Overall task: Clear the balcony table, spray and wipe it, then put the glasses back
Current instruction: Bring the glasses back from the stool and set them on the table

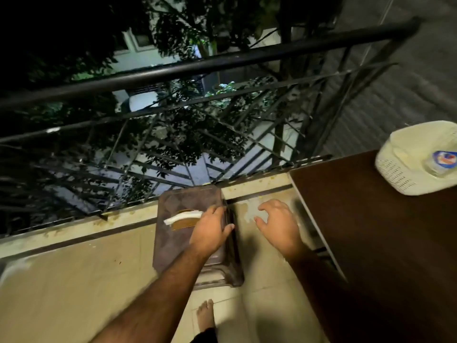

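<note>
Left hand [212,229] grips the right edge of a translucent brown tissue box [193,233], thumb curled over its side and fingers lying on the lid. One white tissue [183,217] sticks out of the oval slot in the lid, just beside the fingertips. The box stands on the tiled balcony floor [74,280], its long axis running from near the person's bare foot [205,315] away toward the railing [197,68], its far end touching the low ledge under the bars.

Right hand [278,225] hovers over the floor between the box and the bench, fingers spread and loosely curled, holding nothing.

To the right stands the dark brown bench [371,231], its left edge near the right hand. At its far right corner sits a cream perforated basket [405,174], turned bottom up it seems, with a small clear glass [442,162] bearing a blue and red label on top; it is cut off by the picture edge.
</note>
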{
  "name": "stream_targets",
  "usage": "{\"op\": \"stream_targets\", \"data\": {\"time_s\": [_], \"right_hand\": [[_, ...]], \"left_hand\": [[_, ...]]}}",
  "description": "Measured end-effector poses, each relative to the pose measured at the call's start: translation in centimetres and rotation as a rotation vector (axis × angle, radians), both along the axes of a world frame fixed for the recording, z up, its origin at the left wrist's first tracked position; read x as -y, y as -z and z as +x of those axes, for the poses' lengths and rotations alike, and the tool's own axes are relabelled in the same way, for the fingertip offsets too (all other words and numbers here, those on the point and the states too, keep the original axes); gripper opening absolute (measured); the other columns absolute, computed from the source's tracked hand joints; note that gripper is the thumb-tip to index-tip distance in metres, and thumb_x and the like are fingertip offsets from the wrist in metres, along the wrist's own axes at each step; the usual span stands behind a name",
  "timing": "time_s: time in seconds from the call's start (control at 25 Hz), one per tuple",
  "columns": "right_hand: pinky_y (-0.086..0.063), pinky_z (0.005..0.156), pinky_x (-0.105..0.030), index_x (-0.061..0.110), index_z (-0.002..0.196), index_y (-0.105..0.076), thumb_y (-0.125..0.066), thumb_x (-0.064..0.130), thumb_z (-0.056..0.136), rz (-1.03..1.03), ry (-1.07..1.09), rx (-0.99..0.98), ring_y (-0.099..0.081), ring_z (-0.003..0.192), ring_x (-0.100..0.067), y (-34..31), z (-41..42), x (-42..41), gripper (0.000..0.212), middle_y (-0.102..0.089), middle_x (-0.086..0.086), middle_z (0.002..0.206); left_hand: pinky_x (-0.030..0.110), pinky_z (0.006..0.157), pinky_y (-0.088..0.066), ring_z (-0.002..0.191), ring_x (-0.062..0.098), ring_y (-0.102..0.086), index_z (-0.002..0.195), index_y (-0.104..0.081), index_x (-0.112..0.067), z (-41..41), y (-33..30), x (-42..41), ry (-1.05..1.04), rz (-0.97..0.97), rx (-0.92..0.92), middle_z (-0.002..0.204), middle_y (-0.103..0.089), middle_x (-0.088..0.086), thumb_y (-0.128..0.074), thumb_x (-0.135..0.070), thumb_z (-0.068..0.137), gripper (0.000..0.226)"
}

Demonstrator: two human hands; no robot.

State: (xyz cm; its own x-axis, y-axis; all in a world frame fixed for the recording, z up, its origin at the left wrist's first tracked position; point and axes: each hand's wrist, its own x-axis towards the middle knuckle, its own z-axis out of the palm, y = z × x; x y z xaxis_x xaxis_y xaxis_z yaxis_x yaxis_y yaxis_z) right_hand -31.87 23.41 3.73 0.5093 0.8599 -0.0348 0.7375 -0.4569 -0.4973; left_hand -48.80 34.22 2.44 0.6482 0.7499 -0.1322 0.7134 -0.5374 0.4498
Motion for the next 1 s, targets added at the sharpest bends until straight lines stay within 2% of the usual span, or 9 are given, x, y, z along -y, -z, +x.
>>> {"op": "stream_targets", "data": {"time_s": [0.24, 0.36, 0.44, 0.52, 0.6, 0.68, 0.8, 0.88, 1.0], "right_hand": [[-0.053, 0.082, -0.038, 0.013, 0.100, -0.071, -0.064, 0.026, 0.079, -0.094, -0.106, -0.049, -0.063, 0.097, -0.032, 5.6, -8.1, -11.7, 0.026, -0.067, -0.010, 0.103], [-0.056, 0.053, -0.037, 0.010, 0.081, -0.070, -0.060, 0.022, 0.070, -0.150, -0.139, -0.074, -0.068, 0.063, -0.030, 10.1, -10.8, -15.9, 0.018, -0.068, -0.011, 0.074], [-0.057, 0.060, -0.039, 0.010, 0.092, -0.070, -0.058, 0.022, 0.070, -0.207, -0.167, -0.071, -0.070, 0.071, -0.032, 14.1, -11.8, -17.5, 0.028, -0.071, -0.013, 0.082], [-0.055, 0.082, -0.044, 0.012, 0.121, -0.064, -0.062, 0.022, 0.071, -0.250, -0.179, -0.065, -0.064, 0.103, -0.038, 17.4, -12.3, -19.0, 0.052, -0.067, -0.017, 0.115], [-0.053, 0.091, -0.049, 0.012, 0.132, -0.058, -0.071, 0.027, 0.064, -0.292, -0.215, -0.045, -0.058, 0.115, -0.042, 20.7, -12.3, -20.5, 0.070, -0.061, -0.019, 0.128], [-0.054, 0.088, -0.052, 0.012, 0.131, -0.059, -0.082, 0.027, 0.056, -0.370, -0.266, -0.018, -0.060, 0.111, -0.044, 23.1, -12.5, -21.9, 0.080, -0.063, -0.020, 0.126], [-0.057, 0.072, -0.057, 0.009, 0.120, -0.066, -0.092, 0.023, 0.041, -0.407, -0.321, 0.025, -0.066, 0.097, -0.047, 25.5, -12.6, -23.9, 0.084, -0.069, -0.021, 0.113], [-0.058, 0.056, -0.052, 0.008, 0.102, -0.072, -0.095, 0.022, 0.034, -0.429, -0.338, 0.123, -0.068, 0.080, -0.044, 26.8, -12.8, -24.3, 0.073, -0.071, -0.019, 0.093], [-0.057, 0.055, -0.042, 0.012, 0.085, -0.072, -0.093, 0.024, 0.037, -0.433, -0.348, 0.192, -0.068, 0.071, -0.036, 26.7, -13.0, -23.3, 0.054, -0.069, -0.013, 0.080]], "left_hand": [[0.035, 0.094, -0.042, 0.114, 0.028, -0.052, 0.120, -0.051, -0.016, -9.6, 4.5, -11.5, -0.079, -0.086, -0.156, 0.124, -0.052, 0.007, -0.063, -0.034, 0.084, 0.042], [0.037, 0.094, -0.045, 0.112, 0.026, -0.053, 0.124, -0.049, -0.020, -12.3, 8.5, -15.7, -0.123, -0.141, -0.198, 0.123, -0.053, 0.004, -0.067, -0.034, 0.081, 0.048], [0.037, 0.097, -0.045, 0.114, 0.025, -0.053, 0.130, -0.045, -0.021, -13.1, 11.2, -16.9, -0.150, -0.187, -0.222, 0.127, -0.052, 0.004, -0.070, -0.031, 0.080, 0.057], [0.037, 0.099, -0.044, 0.117, 0.025, -0.051, 0.136, -0.039, -0.022, -13.3, 14.0, -17.6, -0.150, -0.217, -0.257, 0.131, -0.049, 0.004, -0.073, -0.030, 0.078, 0.068], [0.037, 0.101, -0.042, 0.120, 0.026, -0.048, 0.142, -0.031, -0.023, -13.3, 17.0, -18.7, -0.135, -0.237, -0.270, 0.135, -0.045, 0.005, -0.075, -0.030, 0.076, 0.080], [0.037, 0.103, -0.040, 0.121, 0.027, -0.046, 0.147, -0.024, -0.024, -13.0, 19.5, -19.8, -0.116, -0.229, -0.265, 0.138, -0.043, 0.006, -0.076, -0.030, 0.074, 0.090], [0.034, 0.103, -0.037, 0.122, 0.028, -0.045, 0.145, -0.028, -0.021, -12.1, 21.7, -20.9, -0.060, -0.184, -0.284, 0.140, -0.042, 0.007, -0.073, -0.031, 0.078, 0.082], [0.031, 0.099, -0.037, 0.120, 0.025, -0.047, 0.142, -0.035, -0.023, -11.6, 22.4, -21.1, -0.017, -0.157, -0.282, 0.136, -0.049, 0.005, -0.066, -0.030, 0.083, 0.066], [0.032, 0.092, -0.041, 0.113, 0.023, -0.053, 0.134, -0.045, -0.028, -11.8, 21.4, -20.3, 0.009, -0.106, -0.274, 0.127, -0.057, 0.002, -0.061, -0.030, 0.086, 0.050]]}}
